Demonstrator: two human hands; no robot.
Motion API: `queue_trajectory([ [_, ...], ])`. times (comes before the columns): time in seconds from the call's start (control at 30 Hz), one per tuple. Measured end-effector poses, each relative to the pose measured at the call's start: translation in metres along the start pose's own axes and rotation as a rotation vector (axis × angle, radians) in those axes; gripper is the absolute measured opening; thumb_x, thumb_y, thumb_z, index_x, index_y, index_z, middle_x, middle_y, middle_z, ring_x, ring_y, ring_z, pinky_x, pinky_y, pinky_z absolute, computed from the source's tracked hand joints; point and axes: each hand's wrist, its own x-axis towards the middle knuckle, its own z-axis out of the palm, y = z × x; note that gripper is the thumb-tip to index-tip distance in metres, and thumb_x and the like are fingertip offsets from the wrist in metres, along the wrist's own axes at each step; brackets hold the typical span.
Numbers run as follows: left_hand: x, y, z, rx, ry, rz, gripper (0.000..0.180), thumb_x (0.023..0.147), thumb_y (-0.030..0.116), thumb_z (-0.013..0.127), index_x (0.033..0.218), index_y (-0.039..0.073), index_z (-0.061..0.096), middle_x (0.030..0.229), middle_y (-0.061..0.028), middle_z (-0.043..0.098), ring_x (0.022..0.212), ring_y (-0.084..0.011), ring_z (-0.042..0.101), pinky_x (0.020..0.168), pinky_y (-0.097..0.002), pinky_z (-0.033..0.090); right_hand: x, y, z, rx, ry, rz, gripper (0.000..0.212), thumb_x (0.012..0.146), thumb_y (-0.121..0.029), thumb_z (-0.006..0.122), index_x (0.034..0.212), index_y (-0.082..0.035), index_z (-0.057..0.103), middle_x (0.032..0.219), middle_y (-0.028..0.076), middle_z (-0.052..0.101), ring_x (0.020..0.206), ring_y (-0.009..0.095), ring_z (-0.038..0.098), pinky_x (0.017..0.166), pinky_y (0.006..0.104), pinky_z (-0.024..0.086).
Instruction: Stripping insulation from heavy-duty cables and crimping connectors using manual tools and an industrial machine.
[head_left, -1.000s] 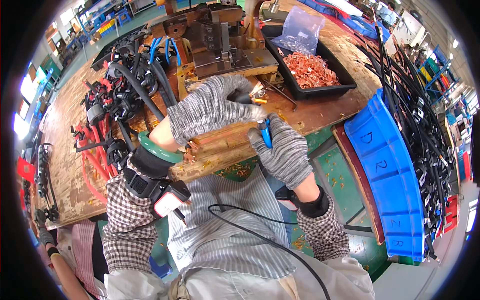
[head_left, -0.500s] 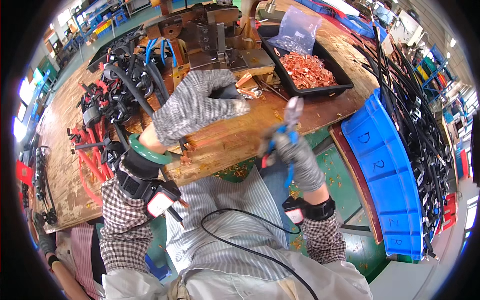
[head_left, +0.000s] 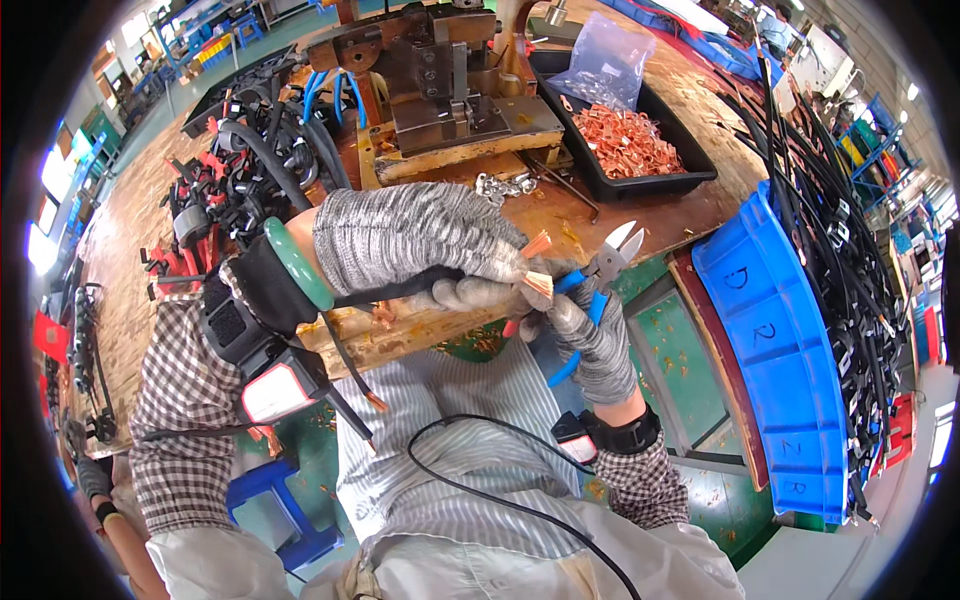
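Note:
My left hand (head_left: 415, 238), in a grey knit glove, is closed around a black cable (head_left: 405, 287) at the bench's front edge. Bare copper strands (head_left: 538, 283) fan out of the cable end past its fingertips, in two tufts. Close against them is my gloved right hand (head_left: 603, 358), wrapped around blue-handled cutting pliers (head_left: 606, 264). The plier jaws stand apart and point up and to the right, beside the strands rather than around them. The right fingertips meet the left ones near the strands; the exact contact is hidden.
A metal press (head_left: 440, 100) stands at the back, with loose metal terminals (head_left: 505, 187) before it. Right of it, a black tray (head_left: 640, 187) holds copper terminals and a plastic bag. Black cables (head_left: 845, 290) fill a blue bin (head_left: 765, 330). Bundled cables (head_left: 255, 150) lie left.
My left hand has come right and down from beside the press, bringing the copper-ended cable to the front edge. The right hand with the pliers has moved in, and the hands now meet.

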Motion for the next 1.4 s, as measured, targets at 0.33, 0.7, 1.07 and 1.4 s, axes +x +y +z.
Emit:
queue_trajectory([
  [0.33, 0.023, -0.026, -0.003, 0.686, 0.712, 0.630, 0.023, 0.092, 0.020, 0.048, 0.097, -0.002, 0.056, 0.078, -0.0033, 0.056, 0.071, -0.0118, 0.053, 0.064, -0.0268, 0.044, 0.007, 0.033, -0.023, 0.367, -0.048, 0.024, 0.044, 0.087, -0.032, 0.056, 0.110, 0.005, 0.050, 0.090, 0.015, 0.061, 0.082, 0.023, 0.063, 0.064, 0.0289, 0.053],
  [0.7, 0.021, -0.038, 0.004, 0.861, 0.853, 0.419, 0.049, 0.082, 0.011, 0.061, 0.126, 0.007, 0.041, 0.081, -0.0079, 0.055, 0.075, -0.0189, 0.057, 0.073, -0.0309, 0.047, 0.005, 0.003, 0.009, -0.139, -0.071, -0.049, 0.031, 0.092, -0.025, 0.049, 0.112, -0.003, 0.055, 0.108, 0.005, 0.057, 0.097, 0.012, 0.051, 0.084, 0.0264, 0.041],
  [1.07, -0.017, -0.042, 0.034, 1.103, 1.083, 0.502, 0.022, 0.082, 0.018, 0.055, 0.098, 0.003, 0.058, 0.085, -0.0116, 0.055, 0.082, -0.0289, 0.055, 0.071, -0.0367, 0.046, 0.048, 0.027, 0.043, 0.328, -0.079, -0.344, 0.058, 0.081, -0.024, 0.048, 0.132, 0.001, 0.035, 0.130, 0.012, 0.044, 0.117, 0.022, 0.044, 0.101, 0.0341, 0.033],
  [1.4, -0.086, -0.077, 0.047, 1.216, 1.939, 0.164, 0.022, 0.088, 0.028, 0.053, 0.100, 0.009, 0.056, 0.079, -0.0046, 0.058, 0.068, -0.0191, 0.058, 0.057, -0.0322, 0.047, 0.059, 0.012, 0.046, 0.379, -0.149, -0.368, 0.075, 0.087, -0.058, 0.036, 0.135, 0.000, 0.031, 0.135, 0.014, 0.038, 0.126, 0.026, 0.035, 0.108, 0.0405, 0.021],
])
